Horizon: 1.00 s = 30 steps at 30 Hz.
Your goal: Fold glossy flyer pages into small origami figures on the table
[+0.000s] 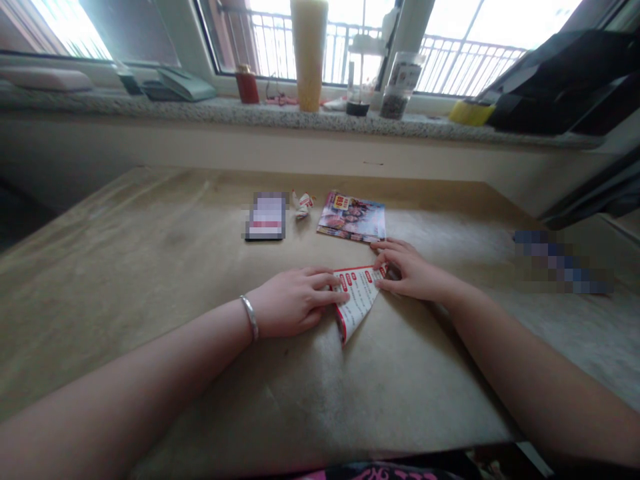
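Note:
A triangular folded paper (359, 297), white with red print and a red border, lies on the table with one point toward me. My left hand (293, 300), with a silver bangle at the wrist, rests its stretched fingers on the paper's left edge. At the upper right corner is my right hand (410, 270); its thumb and a bent finger close about that corner, while another finger reaches out toward the leaflets. The underside of the paper is hidden.
Colourful folded leaflets (354, 217) lie just beyond the paper. Left of them are a crumpled paper (303, 205) and a blurred phone-like rectangle (267, 217). Another blurred object (560, 261) sits at the right. Bottles and a tall yellow tumbler (309, 57) line the windowsill (225, 113).

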### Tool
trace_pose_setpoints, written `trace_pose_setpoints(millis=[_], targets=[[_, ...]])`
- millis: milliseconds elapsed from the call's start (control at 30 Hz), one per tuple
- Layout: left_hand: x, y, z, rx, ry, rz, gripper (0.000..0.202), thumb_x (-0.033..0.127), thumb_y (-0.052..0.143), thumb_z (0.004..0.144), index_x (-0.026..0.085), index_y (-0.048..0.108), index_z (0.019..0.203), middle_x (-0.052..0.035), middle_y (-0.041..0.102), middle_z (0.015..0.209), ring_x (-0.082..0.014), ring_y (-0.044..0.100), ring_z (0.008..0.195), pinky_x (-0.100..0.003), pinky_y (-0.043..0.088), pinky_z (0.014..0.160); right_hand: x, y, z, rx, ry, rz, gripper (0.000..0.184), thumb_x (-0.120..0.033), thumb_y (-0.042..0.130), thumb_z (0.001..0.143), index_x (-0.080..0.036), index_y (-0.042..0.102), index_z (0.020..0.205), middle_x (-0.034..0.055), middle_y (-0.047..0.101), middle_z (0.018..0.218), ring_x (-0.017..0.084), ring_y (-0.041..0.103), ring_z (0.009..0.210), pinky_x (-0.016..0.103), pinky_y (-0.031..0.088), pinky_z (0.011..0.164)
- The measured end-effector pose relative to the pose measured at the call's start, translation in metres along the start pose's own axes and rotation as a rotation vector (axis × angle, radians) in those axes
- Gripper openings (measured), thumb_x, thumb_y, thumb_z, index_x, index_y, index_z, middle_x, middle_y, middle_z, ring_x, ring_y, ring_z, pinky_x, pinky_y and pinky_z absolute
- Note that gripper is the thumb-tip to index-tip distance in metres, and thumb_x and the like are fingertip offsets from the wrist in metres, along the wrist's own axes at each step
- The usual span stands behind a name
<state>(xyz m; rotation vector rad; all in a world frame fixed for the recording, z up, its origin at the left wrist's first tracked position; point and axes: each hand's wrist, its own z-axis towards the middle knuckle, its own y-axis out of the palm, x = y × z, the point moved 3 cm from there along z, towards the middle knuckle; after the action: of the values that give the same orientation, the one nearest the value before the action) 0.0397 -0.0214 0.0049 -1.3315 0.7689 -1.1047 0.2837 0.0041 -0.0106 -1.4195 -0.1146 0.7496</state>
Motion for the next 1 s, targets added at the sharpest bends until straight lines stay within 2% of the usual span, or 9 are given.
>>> trace_pose_setpoints(millis=[233,433,700,900,1000], targets=[[0.0,-0.001,0.0,0.004,0.007,0.008,0.04,0.02,0.046,0.09,0.024,0.055,0.129,-0.0088,0.056,0.126,-0.0229,0.049,0.121,-0.04,0.043,0.104,0.003,-0.003,0.0,0.002,0.021,-0.007,0.017,-0.032,0.068,0.074,-0.021,0.065,0.086,0.0121,0.054,0.132,0.029,0.045,0.126,0.049,0.036,0.104],[-0.001,0.001,0.001,-0.013,0.002,0.006,0.041,0.022,0.043,0.09,0.024,0.055,0.129,-0.0083,0.056,0.126,-0.0238,0.049,0.12,-0.04,0.043,0.104,0.012,-0.006,0.0,0.025,0.067,-0.039,0.011,-0.034,0.066,0.076,-0.025,0.067,0.082,0.007,0.06,0.117,0.027,0.054,0.11,0.046,0.04,0.098],[-0.001,0.0,0.0,-0.004,0.005,0.013,0.04,0.022,0.045,0.09,0.024,0.054,0.129,-0.0083,0.056,0.127,-0.0231,0.048,0.121,-0.04,0.043,0.104,0.019,-0.01,0.001,0.02,0.176,-0.084,0.017,-0.038,0.067,0.075,-0.024,0.068,0.083,0.0078,0.063,0.095,0.023,0.057,0.088,0.038,0.047,0.08],[0.0,0.0,0.0,-0.01,0.002,0.006,0.04,0.023,0.044,0.09,0.023,0.055,0.129,-0.0086,0.056,0.127,-0.0234,0.049,0.12,-0.039,0.043,0.104,0.025,-0.009,0.0,-0.003,0.283,0.013,0.013,-0.034,0.064,0.076,-0.021,0.067,0.078,0.0055,0.064,0.08,0.017,0.057,0.071,0.03,0.046,0.064],[-0.001,0.001,0.0,-0.013,0.001,0.008,0.041,0.023,0.044,0.09,0.024,0.055,0.129,-0.0087,0.055,0.127,-0.0239,0.048,0.121,-0.04,0.043,0.103,0.028,-0.007,0.0,-0.008,0.36,0.096,0.01,-0.03,0.063,0.075,-0.02,0.067,0.076,0.004,0.066,0.076,0.016,0.058,0.067,0.028,0.046,0.061]])
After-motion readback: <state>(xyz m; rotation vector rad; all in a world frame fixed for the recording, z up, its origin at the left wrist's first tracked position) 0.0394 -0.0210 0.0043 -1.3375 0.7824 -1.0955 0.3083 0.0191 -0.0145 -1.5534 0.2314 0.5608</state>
